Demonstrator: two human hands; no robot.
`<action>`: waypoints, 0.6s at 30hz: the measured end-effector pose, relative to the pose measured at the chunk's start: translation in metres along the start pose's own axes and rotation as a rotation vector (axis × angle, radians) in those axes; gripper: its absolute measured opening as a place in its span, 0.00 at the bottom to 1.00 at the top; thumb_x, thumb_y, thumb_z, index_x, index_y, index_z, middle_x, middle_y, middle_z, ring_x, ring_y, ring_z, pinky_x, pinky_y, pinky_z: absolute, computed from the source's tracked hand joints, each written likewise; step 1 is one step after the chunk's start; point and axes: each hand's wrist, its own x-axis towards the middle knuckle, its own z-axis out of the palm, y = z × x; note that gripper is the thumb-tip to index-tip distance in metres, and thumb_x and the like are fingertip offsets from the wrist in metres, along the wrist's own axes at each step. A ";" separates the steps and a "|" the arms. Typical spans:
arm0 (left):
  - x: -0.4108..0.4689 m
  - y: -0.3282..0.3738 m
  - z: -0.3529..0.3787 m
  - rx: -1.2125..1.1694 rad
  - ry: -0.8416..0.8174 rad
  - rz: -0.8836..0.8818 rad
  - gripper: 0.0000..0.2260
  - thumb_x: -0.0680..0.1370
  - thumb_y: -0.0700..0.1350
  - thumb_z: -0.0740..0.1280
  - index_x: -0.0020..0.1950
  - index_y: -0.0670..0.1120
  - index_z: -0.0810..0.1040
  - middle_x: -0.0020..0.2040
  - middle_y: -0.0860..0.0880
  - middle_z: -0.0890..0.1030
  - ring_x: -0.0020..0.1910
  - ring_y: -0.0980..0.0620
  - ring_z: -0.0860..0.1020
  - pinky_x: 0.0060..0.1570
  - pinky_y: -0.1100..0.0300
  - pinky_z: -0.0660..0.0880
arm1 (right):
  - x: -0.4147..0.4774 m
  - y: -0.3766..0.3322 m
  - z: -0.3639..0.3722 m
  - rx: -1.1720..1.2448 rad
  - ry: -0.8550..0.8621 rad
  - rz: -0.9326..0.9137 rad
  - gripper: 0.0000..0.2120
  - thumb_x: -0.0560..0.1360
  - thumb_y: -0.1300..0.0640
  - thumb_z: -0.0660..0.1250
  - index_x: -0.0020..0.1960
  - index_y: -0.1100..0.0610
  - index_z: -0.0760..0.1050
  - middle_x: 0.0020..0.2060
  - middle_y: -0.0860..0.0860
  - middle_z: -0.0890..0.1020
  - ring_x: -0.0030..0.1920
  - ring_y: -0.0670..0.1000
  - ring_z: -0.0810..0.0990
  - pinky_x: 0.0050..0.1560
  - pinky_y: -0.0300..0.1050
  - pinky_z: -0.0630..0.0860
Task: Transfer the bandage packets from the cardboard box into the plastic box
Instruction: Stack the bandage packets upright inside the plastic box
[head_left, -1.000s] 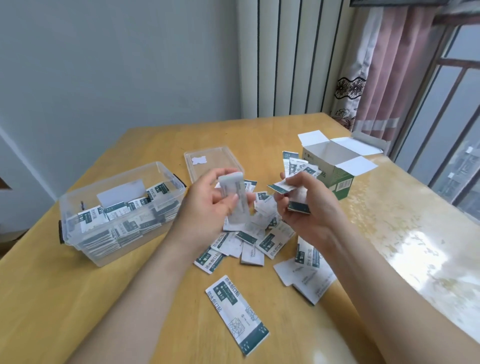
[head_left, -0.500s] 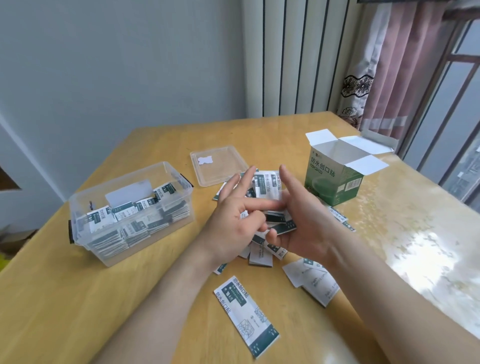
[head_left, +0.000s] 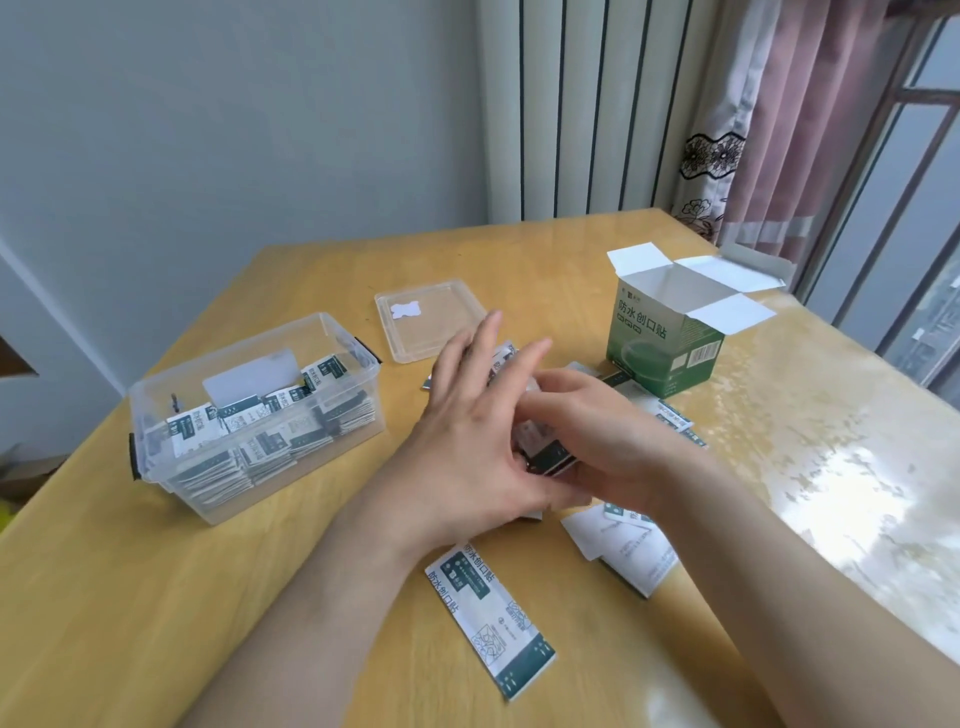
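In the middle of the wooden table my two hands meet over a loose pile of white-and-green bandage packets. My right hand (head_left: 597, 431) curls round a small stack of packets (head_left: 545, 460). My left hand (head_left: 467, 441) lies against that stack with its fingers stretched out, hiding most of the pile. The clear plastic box (head_left: 156, 395) stands to the left, holding several packets (head_left: 260, 431). To the right, behind my hands, stands the green cardboard box (head_left: 660, 353) with its white flaps open.
The plastic box's clear lid (head_left: 431, 322) lies flat behind my hands. A long packet strip (head_left: 488, 618) and some white packets (head_left: 623, 551) lie near the front of the table. A curtain and a window are at the right, and the table's right side is glossy.
My hands have come together and dropped lower over the pile. A second ago my left hand held up a white stack; now my right hand holds a stack between both hands.
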 end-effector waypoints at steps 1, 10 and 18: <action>0.000 -0.001 0.001 0.023 0.009 0.019 0.47 0.62 0.61 0.75 0.76 0.62 0.54 0.77 0.63 0.41 0.75 0.62 0.38 0.74 0.50 0.59 | 0.001 0.001 0.001 -0.018 -0.007 -0.013 0.12 0.78 0.64 0.62 0.57 0.71 0.70 0.37 0.59 0.75 0.35 0.55 0.75 0.32 0.44 0.70; -0.002 -0.005 -0.007 -0.004 0.086 0.084 0.30 0.65 0.54 0.69 0.68 0.61 0.70 0.69 0.59 0.61 0.70 0.56 0.56 0.68 0.48 0.65 | 0.000 0.003 0.001 0.152 -0.171 0.054 0.07 0.77 0.66 0.60 0.48 0.61 0.77 0.38 0.56 0.79 0.41 0.53 0.80 0.40 0.47 0.76; -0.003 -0.003 0.000 0.095 0.066 0.040 0.37 0.65 0.58 0.68 0.73 0.59 0.60 0.70 0.54 0.58 0.73 0.51 0.54 0.68 0.47 0.66 | 0.000 0.001 0.002 0.214 -0.103 0.000 0.07 0.77 0.69 0.58 0.46 0.64 0.74 0.33 0.57 0.76 0.33 0.52 0.77 0.29 0.41 0.74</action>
